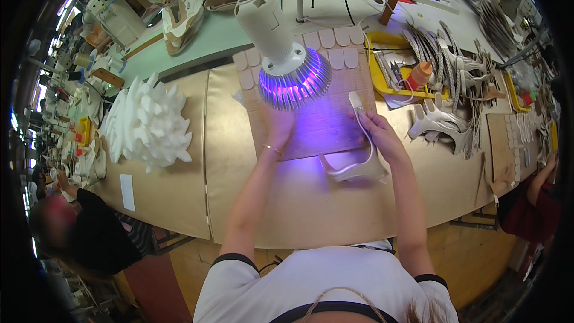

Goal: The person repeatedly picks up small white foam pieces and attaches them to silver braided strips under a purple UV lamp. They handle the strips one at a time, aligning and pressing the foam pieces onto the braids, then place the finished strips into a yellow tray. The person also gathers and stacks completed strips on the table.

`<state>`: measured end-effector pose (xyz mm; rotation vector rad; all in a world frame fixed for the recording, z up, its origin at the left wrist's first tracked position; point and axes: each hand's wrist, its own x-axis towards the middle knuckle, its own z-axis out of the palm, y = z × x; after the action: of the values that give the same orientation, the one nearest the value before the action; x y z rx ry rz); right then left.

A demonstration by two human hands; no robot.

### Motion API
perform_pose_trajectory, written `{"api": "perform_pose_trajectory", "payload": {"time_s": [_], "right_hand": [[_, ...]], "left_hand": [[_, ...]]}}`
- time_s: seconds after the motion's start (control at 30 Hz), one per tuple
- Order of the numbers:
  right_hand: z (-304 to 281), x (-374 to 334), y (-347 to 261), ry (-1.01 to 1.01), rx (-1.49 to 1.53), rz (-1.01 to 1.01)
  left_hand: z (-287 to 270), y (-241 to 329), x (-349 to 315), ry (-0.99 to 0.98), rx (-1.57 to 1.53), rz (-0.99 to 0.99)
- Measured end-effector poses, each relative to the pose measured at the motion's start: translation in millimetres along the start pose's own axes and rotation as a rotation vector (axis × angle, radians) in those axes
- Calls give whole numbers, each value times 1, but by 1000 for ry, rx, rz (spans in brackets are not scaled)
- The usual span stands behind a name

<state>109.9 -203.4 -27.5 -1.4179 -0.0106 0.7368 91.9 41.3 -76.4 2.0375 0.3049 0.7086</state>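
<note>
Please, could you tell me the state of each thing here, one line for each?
Lamp: on, glowing purple
Left hand: partly hidden behind the lamp
Right hand: closed on the white shoe piece
White shoe piece: held by its strap
Cardboard: flat, bearing rounded pads
Orange bottle: in the yellow tray
White pieces: heaped
Paper: lying flat

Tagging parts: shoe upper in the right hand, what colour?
Whitish shoe upper, best seen in head view.

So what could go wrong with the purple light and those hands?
The left hand seems close beneath the lamp, so it might bump it. The right hand seems to hold the pale shoe piece by its strap, so that could slip. The orange bottle might tip in the crowded yellow tray.
</note>
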Motion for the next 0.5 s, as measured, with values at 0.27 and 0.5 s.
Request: {"api": "perform_pose_trajectory", "payload": {"time_s": [0.27, 0.5], "right_hand": [[-5, -41, -10, -384, 381, -58], [23, -59, -39, -530, 92, -38]], "left_hand": [[-36, 43, -48, -157, -111, 456], [-55, 72, -53, -196, -164, 815]]}}
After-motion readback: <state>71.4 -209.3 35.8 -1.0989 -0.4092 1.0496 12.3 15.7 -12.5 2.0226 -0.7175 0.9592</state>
